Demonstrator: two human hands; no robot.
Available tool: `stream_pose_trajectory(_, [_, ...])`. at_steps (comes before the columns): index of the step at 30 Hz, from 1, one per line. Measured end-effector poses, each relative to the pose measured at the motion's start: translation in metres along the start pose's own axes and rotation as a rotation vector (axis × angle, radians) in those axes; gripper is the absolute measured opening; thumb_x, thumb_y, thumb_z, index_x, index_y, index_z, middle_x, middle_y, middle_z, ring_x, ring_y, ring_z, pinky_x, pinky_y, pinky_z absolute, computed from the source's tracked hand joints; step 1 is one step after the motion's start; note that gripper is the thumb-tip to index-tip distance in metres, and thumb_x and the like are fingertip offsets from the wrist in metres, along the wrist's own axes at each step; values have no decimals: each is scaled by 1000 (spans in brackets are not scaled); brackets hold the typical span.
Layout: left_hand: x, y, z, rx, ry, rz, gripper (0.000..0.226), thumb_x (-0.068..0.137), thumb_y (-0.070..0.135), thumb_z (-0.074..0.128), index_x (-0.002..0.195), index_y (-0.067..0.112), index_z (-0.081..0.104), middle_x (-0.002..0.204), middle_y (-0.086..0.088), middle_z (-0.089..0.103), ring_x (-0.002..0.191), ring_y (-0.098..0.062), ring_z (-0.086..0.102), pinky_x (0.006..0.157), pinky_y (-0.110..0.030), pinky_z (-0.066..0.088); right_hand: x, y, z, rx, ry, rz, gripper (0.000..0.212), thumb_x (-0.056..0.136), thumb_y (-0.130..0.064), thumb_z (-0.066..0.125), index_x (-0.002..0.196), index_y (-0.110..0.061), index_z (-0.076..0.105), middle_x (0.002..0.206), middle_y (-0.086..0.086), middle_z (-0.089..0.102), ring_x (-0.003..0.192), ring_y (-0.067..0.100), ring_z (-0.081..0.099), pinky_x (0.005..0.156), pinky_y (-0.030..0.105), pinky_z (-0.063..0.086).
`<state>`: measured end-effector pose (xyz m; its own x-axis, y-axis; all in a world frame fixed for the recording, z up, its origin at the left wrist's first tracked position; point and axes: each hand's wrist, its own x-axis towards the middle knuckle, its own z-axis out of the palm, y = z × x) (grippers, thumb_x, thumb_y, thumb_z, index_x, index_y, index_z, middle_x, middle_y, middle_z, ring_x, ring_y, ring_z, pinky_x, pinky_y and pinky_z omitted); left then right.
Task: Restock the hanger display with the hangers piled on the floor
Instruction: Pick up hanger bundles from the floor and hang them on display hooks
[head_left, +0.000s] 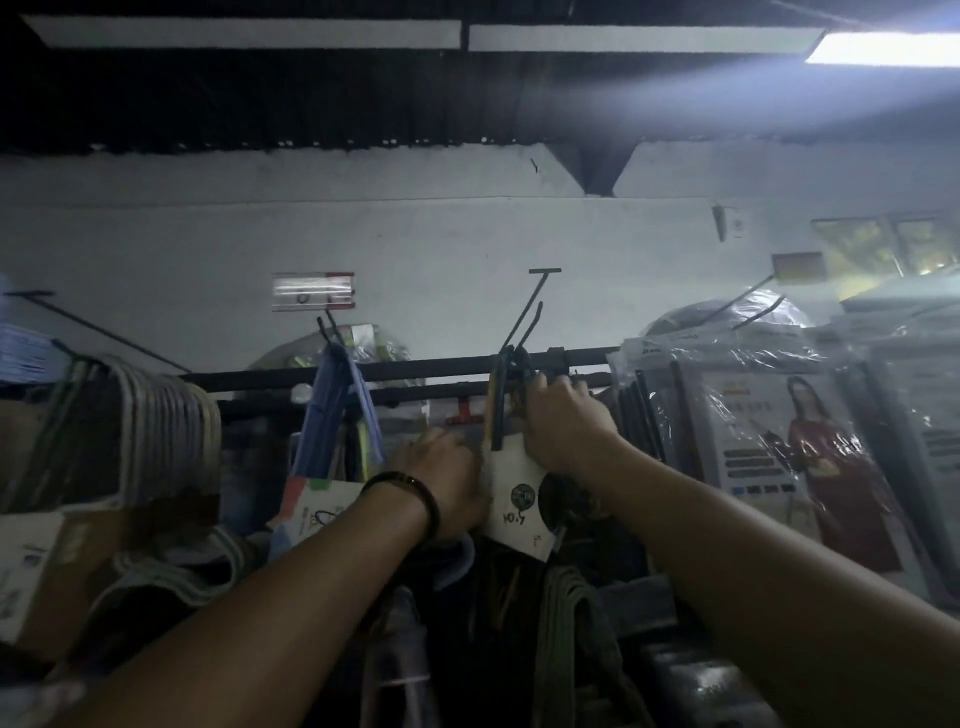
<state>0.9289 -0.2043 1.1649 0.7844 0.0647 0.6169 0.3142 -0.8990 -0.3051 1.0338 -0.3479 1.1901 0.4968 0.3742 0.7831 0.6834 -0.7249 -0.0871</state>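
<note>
A bundle of dark hangers with a white card label (517, 499) hangs at a display hook (524, 322) on the black rail (415, 366). My right hand (563, 426) is raised to the rail, fingers closed around the bundle's hooks just under the display hook. My left hand (447, 488), with a dark bracelet on the wrist, grips the bundle's left side by the label. To the left hang a blue hanger bundle (337, 410) on another hook and several white hangers (161, 415).
Plastic-wrapped packs with a printed figure (789, 441) crowd the right of the rail. A cardboard box (57, 566) sits at the left. Dark goods and a coiled green strap (571, 639) fill the space below. The white wall rises behind the hooks.
</note>
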Motion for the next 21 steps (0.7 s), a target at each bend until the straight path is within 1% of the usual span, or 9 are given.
stream_pose_trajectory(2, [-35, -15, -15, 33, 80, -11, 50, 88, 61, 44, 103, 22, 70, 117, -4, 67, 115, -28, 58, 93, -47, 54, -26, -21, -17, -7, 37, -68, 44, 97, -22, 56, 138, -9, 48, 134, 18, 55, 127, 36, 54, 97, 47, 55])
stream_pose_trajectory(5, [-106, -45, -41, 51, 144, -21, 50, 91, 61, 37, 114, 29, 68, 123, 3, 66, 117, -26, 56, 96, -47, 52, -72, -71, -41, 94, 34, -145, 33, 96, -26, 50, 125, -12, 57, 120, 15, 62, 115, 35, 60, 87, 44, 57])
stream_pose_trajectory(8, [-200, -83, -56, 7, 170, -24, 43, 95, 61, 37, 107, 37, 70, 114, 9, 65, 108, -24, 58, 92, -44, 52, -120, -131, -46, 148, -29, -234, 42, 90, -47, 38, 107, -18, 62, 111, 10, 66, 102, 32, 65, 80, 41, 58])
stream_pose_trajectory(9, [-238, -95, -60, -23, 175, -43, 46, 93, 62, 34, 104, 36, 70, 111, 8, 66, 105, -23, 58, 90, -43, 52, -141, -154, -46, 185, -49, -262, 42, 90, -49, 40, 107, -19, 63, 108, 8, 66, 98, 31, 66, 79, 42, 59])
stream_pose_trajectory(11, [-322, -118, -65, -129, 160, -115, 43, 91, 59, 34, 97, 35, 69, 102, 9, 65, 96, -22, 59, 84, -40, 52, -187, -205, -43, 280, -95, -307, 29, 97, -42, 52, 108, -18, 64, 101, 5, 67, 90, 28, 65, 74, 41, 59])
stream_pose_trajectory(13, [-412, -140, -65, -198, 61, -229, 23, 91, 52, 42, 79, 36, 55, 82, 8, 55, 78, -21, 53, 70, -39, 52, -236, -262, -37, 392, -141, -368, 20, 100, -37, 55, 103, -18, 63, 95, 3, 66, 83, 25, 64, 69, 40, 56])
stream_pose_trajectory(15, [-508, -158, -57, -175, -27, -348, 20, 92, 43, 50, 75, 33, 46, 78, 6, 52, 73, -21, 53, 62, -37, 48, -289, -324, -20, 463, -204, -457, 20, 100, -41, 52, 96, -22, 59, 90, -1, 64, 78, 23, 61, 68, 43, 55])
stream_pose_trajectory(19, [-698, -178, -30, -197, -332, -640, 20, 91, 47, 49, 97, 36, 64, 100, 9, 66, 94, -18, 67, 76, -34, 55, -413, -452, 30, 564, -434, -650, 20, 99, -46, 48, 94, -28, 55, 82, -10, 52, 73, 16, 55, 63, 34, 42])
stream_pose_trajectory(21, [-788, -180, -17, -229, -482, -808, 25, 97, 47, 51, 112, 37, 67, 112, 7, 69, 101, -21, 68, 82, -36, 57, -483, -511, 51, 635, -612, -720, 17, 101, -43, 50, 95, -28, 56, 81, -11, 55, 74, 17, 60, 65, 37, 50])
